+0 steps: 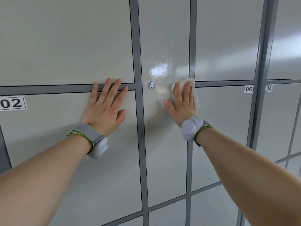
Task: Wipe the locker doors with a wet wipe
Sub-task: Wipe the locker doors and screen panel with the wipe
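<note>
Wiping in progress on narrow middle door [164,152]. Wet wipe [196,95] pinned flat under straight fingers of right hand [180,106], just right of keyhole [151,85], with edge lapping onto grey frame [192,46]. Left hand [104,108] spread open, braced on door 02 [57,131] and crossbar [48,89], gripping nothing. Damp sheen [160,69] noted above wipe only. Recommended: keep palm pressure even, overlap downward strokes, work round keyhole, cover dry-looking lower panel, avoid bunching.

Locker room: pale locker doors [65,38] are filling the view, grey frame bars [140,144] are dividing them, number labels [12,103] (02, 06, 34) are marking compartments, and a keyed lock [151,85] is sitting in one door.
</note>
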The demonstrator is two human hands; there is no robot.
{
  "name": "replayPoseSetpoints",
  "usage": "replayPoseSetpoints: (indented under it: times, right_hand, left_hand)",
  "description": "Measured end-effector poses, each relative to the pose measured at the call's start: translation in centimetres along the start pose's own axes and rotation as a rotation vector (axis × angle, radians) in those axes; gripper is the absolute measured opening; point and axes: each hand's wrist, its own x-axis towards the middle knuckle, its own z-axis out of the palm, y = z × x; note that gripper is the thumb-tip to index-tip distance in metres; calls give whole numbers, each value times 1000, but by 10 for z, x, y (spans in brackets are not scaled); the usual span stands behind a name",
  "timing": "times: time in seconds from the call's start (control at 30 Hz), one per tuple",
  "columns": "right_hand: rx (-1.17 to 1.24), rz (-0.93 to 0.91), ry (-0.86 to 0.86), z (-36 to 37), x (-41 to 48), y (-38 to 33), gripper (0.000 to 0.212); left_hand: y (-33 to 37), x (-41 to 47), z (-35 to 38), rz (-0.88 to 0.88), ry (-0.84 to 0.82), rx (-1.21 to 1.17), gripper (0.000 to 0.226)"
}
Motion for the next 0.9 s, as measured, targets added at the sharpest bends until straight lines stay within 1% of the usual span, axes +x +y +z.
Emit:
replayPoseSetpoints:
  times: [0.07, 0.17, 0.33, 0.4, 0.53, 0.63, 0.73, 0.87, 0.9]
  right_hand:
    - [12, 4, 10, 1, 1, 1, 80]
    - [15, 9, 17, 17, -18, 5, 96]
    - [-32, -13, -50, 39, -51, 9, 107]
    - [-41, -2, -53, 36, -49, 9, 105]
    - [5, 35, -25, 17, -23, -5, 85]
    - [27, 48, -23, 13, -14, -14, 81]
    - [14, -8, -51, 21, -28, -13, 89]
    - [-57, -55, -143, 35, -59, -12, 108]
    - [-71, -64, -168, 37, -64, -14, 109]
  left_hand:
    - [-1, 0, 0, -1, 5, 7, 63]
    - [-1, 0, -1, 4, 0, 15, 63]
    - [-1, 0, 0, 0, -13, 20, 63]
    - [-1, 0, 0, 0, -13, 13, 63]
    - [-1, -1, -1, 9, -12, 10, 64]
    - [-2, 0, -1, 11, -21, 4, 64]
    - [-1, 0, -3, 12, -32, 1, 64]
    - [-2, 0, -7, 14, -52, -17, 65]
    - [-3, -1, -7, 18, -56, -20, 65]
